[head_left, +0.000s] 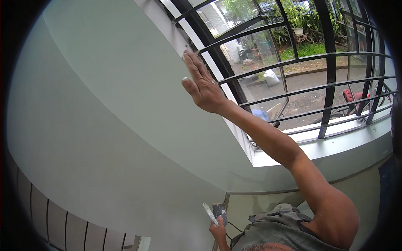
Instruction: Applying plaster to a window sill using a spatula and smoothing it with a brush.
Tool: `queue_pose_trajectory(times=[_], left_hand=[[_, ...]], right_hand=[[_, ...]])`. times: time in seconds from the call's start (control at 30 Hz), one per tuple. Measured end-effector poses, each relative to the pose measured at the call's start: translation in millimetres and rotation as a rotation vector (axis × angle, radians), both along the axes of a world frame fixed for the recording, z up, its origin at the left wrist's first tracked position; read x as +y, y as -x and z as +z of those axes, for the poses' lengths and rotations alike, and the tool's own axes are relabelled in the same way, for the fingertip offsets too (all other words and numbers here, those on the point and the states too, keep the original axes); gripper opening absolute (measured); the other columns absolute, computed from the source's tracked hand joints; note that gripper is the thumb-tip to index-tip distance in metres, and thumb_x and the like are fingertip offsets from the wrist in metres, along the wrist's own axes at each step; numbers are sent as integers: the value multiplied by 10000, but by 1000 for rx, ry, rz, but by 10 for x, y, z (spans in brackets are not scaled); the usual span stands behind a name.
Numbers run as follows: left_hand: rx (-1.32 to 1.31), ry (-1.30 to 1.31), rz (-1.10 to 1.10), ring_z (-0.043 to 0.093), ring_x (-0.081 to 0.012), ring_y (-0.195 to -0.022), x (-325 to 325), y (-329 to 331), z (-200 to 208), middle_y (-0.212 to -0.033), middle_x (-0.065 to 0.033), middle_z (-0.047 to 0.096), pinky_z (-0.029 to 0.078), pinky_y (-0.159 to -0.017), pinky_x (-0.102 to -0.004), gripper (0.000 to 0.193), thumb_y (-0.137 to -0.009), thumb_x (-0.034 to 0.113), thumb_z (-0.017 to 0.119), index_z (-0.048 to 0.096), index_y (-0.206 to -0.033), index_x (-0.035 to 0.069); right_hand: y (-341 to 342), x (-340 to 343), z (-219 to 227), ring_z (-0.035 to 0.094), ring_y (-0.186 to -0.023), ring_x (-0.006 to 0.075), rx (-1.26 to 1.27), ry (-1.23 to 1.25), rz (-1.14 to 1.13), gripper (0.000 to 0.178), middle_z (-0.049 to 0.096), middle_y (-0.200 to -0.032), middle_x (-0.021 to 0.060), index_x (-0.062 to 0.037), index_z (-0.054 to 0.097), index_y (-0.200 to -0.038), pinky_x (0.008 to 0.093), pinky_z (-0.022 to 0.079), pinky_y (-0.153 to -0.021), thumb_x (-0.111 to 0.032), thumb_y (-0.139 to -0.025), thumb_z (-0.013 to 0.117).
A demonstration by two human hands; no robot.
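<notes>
My right arm reaches up across the window, and my right hand point(203, 85) lies flat with its fingers stretched out. It is at the white window reveal point(238, 131), beside the edge of the pale green wall point(138, 79); whether the palm presses on the surface, I cannot tell. Low down, close to my body, my left hand point(218, 232) is closed around a pale, stained stick-shaped tool point(209, 213) and a dark grey flat rectangular piece point(219, 208) with whitish smears. The exact kind of both is not clear.
Black window bars point(307, 58) cross the opening on the right, above a white sill point(293, 140). Outside are plants, paving and a white sack point(271, 78). A thin dark cord point(234, 227) hangs by my left hand. Dark-lined panels point(75, 226) run along the lower left.
</notes>
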State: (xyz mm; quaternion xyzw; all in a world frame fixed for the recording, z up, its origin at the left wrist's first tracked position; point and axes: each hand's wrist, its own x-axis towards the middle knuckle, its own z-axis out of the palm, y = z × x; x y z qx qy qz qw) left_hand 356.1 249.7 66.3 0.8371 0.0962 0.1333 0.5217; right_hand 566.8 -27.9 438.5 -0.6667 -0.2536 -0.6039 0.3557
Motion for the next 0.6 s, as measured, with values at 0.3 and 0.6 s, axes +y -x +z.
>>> queue_pose_trajectory(times=[0.3, 0.6], left_hand=[[60, -30, -16, 510, -149, -603, 229, -93, -124, -659, -85, 556, 416, -554, -299, 324, -798, 266, 555, 593, -827, -53], [303, 70, 124, 412, -109, -616, 282, 111, -4, -593, -42, 467, 372, -540, -277, 462, -825, 451, 503, 582, -827, -5]], right_hand=[[-254, -117, 1115, 201, -1255, 344, -138, 21, 60, 692, 212, -1340, 232, 62, 232, -1277, 382, 171, -1027, -505, -881, 211], [-191, -90, 2253, 230, -1254, 315, -120, 23, 83, 668, 257, -1339, 207, 22, 266, -1287, 370, 191, -1029, -506, -881, 209]])
